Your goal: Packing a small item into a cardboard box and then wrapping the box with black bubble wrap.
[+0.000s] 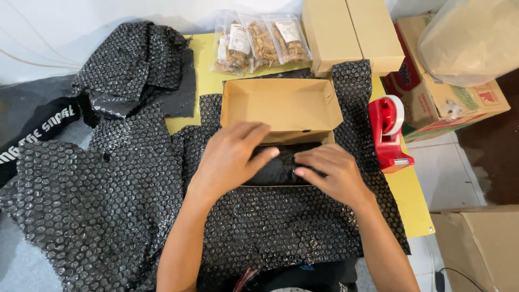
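Matt brown cardboard box (281, 108); glossy black bubble wrap (108, 205); shiny red plastic tape dispenser (388, 135).

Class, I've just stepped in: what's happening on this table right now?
A person is pressing both hands onto a black wrapped bundle that sits inside an open brown cardboard box, its lid flap standing up behind. The left hand lies over the bundle's left side, the right hand over its right. The box rests on black bubble wrap spread over a yellow table. A red tape dispenser stands to the right, and three clear snack bags lie behind the box.
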